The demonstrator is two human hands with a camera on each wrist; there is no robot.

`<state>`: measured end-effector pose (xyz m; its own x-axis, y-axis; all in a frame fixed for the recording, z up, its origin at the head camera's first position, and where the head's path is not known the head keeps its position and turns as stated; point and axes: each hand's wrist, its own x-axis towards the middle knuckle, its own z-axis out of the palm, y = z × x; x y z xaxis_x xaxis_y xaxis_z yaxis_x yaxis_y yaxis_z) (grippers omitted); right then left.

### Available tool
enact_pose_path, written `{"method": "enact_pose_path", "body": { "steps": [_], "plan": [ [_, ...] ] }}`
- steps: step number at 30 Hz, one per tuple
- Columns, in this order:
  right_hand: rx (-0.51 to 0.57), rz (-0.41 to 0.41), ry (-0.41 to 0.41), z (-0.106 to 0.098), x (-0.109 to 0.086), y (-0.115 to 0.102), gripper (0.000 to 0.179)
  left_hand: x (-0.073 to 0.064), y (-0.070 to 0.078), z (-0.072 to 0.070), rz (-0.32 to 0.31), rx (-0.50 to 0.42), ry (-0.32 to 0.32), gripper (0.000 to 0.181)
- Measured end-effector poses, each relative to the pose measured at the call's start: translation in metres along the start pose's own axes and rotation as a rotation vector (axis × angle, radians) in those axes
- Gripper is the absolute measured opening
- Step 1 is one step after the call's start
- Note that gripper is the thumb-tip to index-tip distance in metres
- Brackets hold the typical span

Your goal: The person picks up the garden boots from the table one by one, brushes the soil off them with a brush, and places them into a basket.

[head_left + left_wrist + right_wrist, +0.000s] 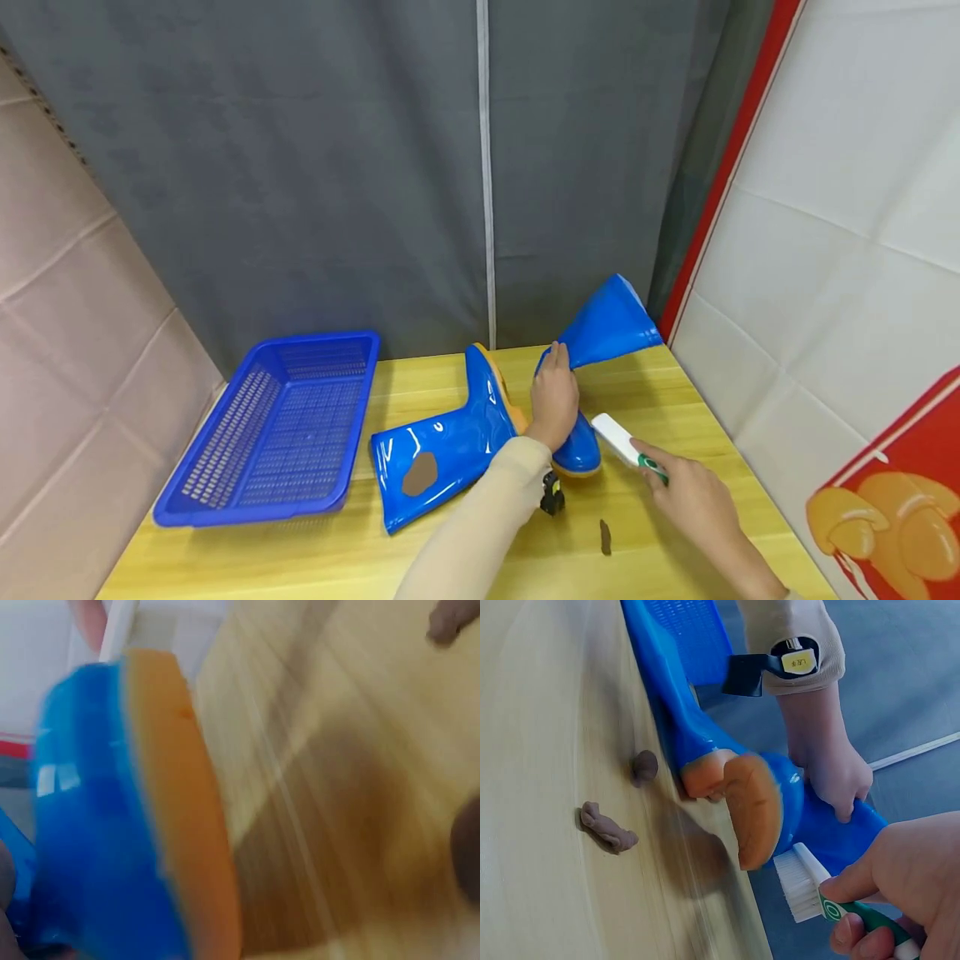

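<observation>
My left hand (pixel 555 393) grips a blue rubber boot (pixel 611 325) around its ankle. In the right wrist view this boot's orange sole (pixel 751 810) is tipped up off the table, and its toe fills the left of the blurred left wrist view. Between thumb and fingers my right hand (pixel 697 500) holds a scrub brush (pixel 810 885) with white bristles and a green and white handle. The bristles are close beside the held boot. A second blue boot (pixel 450 433) lies on its side to the left, a brown patch (pixel 420 473) on its shaft.
A blue plastic basket (pixel 341 492) stands at the left of the wooden table (pixel 360 558). On the tabletop lie an elongated brown lump (pixel 609 827) and a rounder brown lump (pixel 644 767). A grey curtain (pixel 375 183) hangs behind, with a white wall (pixel 825 250) at the right.
</observation>
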<state>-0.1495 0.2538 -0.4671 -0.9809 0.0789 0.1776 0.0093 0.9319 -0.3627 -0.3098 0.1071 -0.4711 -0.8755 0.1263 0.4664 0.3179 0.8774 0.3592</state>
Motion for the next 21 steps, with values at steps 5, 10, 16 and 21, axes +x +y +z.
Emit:
{"method": "enact_pose_path", "body": {
  "steps": [5,10,16,21],
  "plan": [
    [-0.001,0.000,-0.006,-0.0009,-0.0016,0.0016,0.042,0.0056,-0.0011,0.0036,-0.010,0.242,-0.082,0.029],
    [0.003,0.023,-0.037,0.0009,-0.0017,0.0019,0.041,0.0061,0.0011,0.0058,-0.009,0.371,-0.158,0.019],
    [0.013,0.020,-0.037,0.0035,-0.0018,0.0013,0.040,0.0075,-0.0024,0.0036,-0.025,0.344,-0.229,0.021],
    [0.015,0.026,-0.037,0.0030,-0.0010,0.0007,0.040,0.0099,-0.0079,0.0002,-0.044,0.213,-0.240,0.016]
  ]
}}
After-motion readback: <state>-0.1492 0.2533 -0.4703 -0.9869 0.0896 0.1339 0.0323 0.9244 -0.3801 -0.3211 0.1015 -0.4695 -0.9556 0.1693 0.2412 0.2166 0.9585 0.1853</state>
